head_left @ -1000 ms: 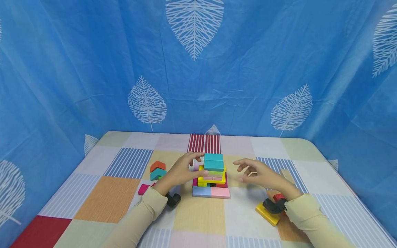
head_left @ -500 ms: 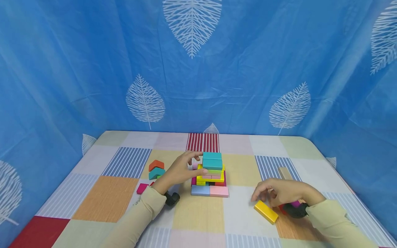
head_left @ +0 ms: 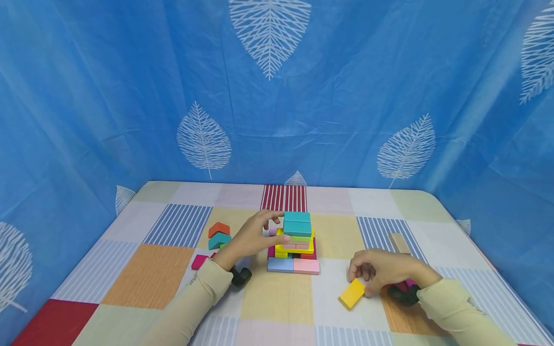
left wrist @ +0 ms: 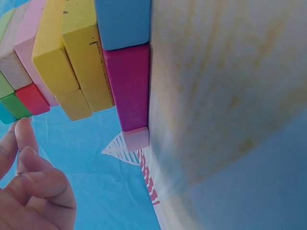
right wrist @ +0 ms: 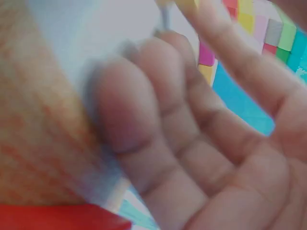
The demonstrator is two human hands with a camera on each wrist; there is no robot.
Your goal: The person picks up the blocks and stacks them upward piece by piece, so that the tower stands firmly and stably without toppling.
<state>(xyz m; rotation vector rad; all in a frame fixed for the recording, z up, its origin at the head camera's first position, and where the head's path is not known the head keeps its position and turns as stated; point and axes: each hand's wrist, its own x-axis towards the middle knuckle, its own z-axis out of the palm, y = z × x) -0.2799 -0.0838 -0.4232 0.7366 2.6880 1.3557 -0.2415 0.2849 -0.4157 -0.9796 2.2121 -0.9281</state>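
Observation:
A stack of coloured blocks (head_left: pixel 296 242) rises mid-table, topped by teal blocks (head_left: pixel 296 223). My left hand (head_left: pixel 248 240) is at its left side, thumb toward the near corner and fingertips toward the far one. In the left wrist view a fingertip meets a green block (left wrist: pixel 18 106) of the stack, the other fingers bent loosely. Right of the stack, my right hand (head_left: pixel 387 268) pinches a yellow rectangular block (head_left: pixel 351 294) between thumb and finger. The block is tilted, and only a sliver shows in the right wrist view.
Left of the stack lie an orange block (head_left: pixel 219 229), a teal arch-shaped block (head_left: pixel 219 240) and a magenta block (head_left: pixel 199 262). A plain wooden block (head_left: pixel 399 243) lies beyond my right hand. A purple block (head_left: pixel 409 283) is partly hidden by the right wrist. A blue curtain (head_left: pixel 277 129) surrounds the table.
My right hand has moved from near the stack to the right and nearer, and has taken hold of the yellow block, which is now shifted left and turned. The left hand has stayed put.

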